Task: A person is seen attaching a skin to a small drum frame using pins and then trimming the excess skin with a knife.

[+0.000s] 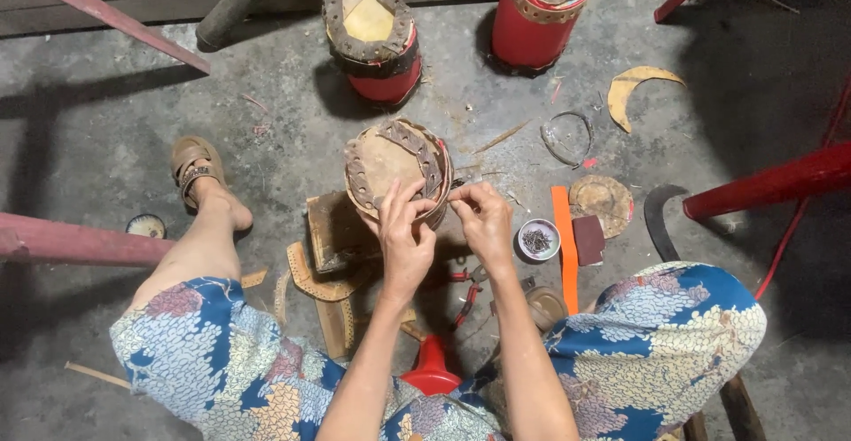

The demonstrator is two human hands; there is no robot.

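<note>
A small round drum (390,162) with a tan hide top and a brown leather rim strip stands between my knees on a wooden block (330,228). My left hand (405,237) rests on the drum's near edge, fingers pressing the hide and rim. My right hand (483,218) pinches the rim strip at the drum's right side. Whether a small tool sits in those fingers is hidden.
Two red drums (377,38) (536,7) stand farther away. A small tin of nails (537,240), an orange strip (564,246), a round hide disc (601,200), a crescent hide scrap (634,91), a wire ring (567,137) and red-handled pliers (468,286) lie on the concrete floor. Red stool legs (780,179) stand at right.
</note>
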